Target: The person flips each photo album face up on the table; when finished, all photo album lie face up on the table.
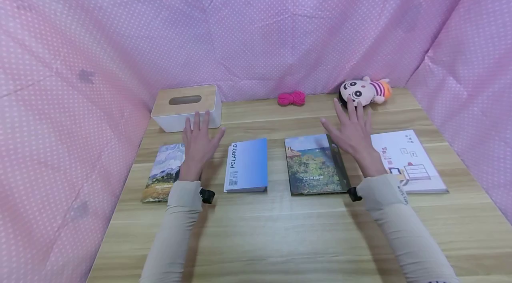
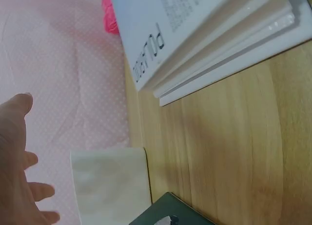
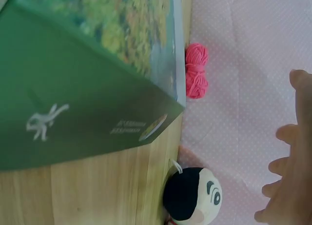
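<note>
Fingers spread, my left hand (image 1: pixel 198 147) is held over the table between a landscape-painting album (image 1: pixel 163 169) and a blue POLAROID album (image 1: pixel 249 165). It holds nothing. My right hand (image 1: pixel 354 138), also spread and holding nothing, hovers between a green photo album (image 1: pixel 314 165) with a garden painting and a white album (image 1: pixel 412 163) with small drawings. In the left wrist view the POLAROID album (image 2: pixel 195 30) shows its page edges. The green spine of the photo album (image 3: pixel 83 93) fills much of the right wrist view.
A white tissue box (image 1: pixel 186 107) with a wooden lid stands at the back left. Pink yarn (image 1: pixel 291 98) lies at the back middle, and a plush doll (image 1: pixel 364 91) at the back right. Pink dotted cloth (image 1: pixel 256 29) hangs around the wooden table (image 1: pixel 272 238).
</note>
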Demonstrator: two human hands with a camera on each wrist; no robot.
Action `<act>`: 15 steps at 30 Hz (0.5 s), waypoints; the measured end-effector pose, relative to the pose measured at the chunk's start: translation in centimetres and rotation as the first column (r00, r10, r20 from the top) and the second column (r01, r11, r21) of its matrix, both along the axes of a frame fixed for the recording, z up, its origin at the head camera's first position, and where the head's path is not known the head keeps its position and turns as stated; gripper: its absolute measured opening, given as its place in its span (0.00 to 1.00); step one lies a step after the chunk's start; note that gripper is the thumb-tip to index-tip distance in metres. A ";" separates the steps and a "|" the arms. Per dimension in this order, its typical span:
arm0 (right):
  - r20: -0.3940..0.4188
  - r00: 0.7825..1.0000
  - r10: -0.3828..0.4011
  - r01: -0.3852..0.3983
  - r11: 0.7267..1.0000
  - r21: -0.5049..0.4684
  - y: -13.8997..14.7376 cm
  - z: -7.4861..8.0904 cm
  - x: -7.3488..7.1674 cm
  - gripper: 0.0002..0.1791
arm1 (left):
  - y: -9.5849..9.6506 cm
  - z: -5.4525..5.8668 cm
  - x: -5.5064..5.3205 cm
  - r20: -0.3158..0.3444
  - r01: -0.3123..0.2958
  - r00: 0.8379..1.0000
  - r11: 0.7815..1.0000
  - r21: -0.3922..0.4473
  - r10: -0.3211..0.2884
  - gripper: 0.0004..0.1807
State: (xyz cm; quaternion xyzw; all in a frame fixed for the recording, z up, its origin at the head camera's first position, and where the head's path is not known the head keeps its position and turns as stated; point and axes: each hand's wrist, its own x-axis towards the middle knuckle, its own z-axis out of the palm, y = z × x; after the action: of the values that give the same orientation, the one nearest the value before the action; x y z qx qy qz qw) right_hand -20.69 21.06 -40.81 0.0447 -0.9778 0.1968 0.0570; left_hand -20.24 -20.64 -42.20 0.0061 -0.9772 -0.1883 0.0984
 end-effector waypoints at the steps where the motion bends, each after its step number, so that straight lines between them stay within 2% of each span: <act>1: -0.021 1.000 0.004 -0.004 1.000 -0.016 -0.1 0.1 -0.1 0.45 | -0.2 0.0 0.0 -0.019 0.014 1.000 1.000 0.024 -0.014 0.44; 5: -0.119 0.993 0.026 -0.035 0.996 -0.079 -0.9 0.3 -0.5 0.45 | -0.8 0.1 0.0 -0.079 0.070 0.995 0.988 0.140 -0.059 0.40; 8: -0.161 0.986 0.044 -0.071 0.984 -0.164 -1.6 0.3 -0.8 0.45 | -1.2 0.4 0.1 -0.088 0.098 0.993 0.970 0.222 -0.080 0.38; 13: -0.191 0.978 0.081 -0.139 0.940 -0.311 -3.3 0.1 -1.0 0.43 | -2.0 0.9 0.5 -0.089 0.112 0.992 0.931 0.346 -0.087 0.35; 15: -0.213 0.972 0.095 -0.164 0.928 -0.334 -4.1 -0.1 -1.2 0.41 | -2.4 1.0 0.7 -0.081 0.112 0.993 0.906 0.407 -0.086 0.34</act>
State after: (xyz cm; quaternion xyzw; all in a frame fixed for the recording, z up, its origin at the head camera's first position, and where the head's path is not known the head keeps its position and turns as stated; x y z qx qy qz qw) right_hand -21.87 16.99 -40.90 0.1176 -0.9120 0.3651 0.1455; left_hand -19.55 -23.00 -41.22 -0.0287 -0.9112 -0.3944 0.1150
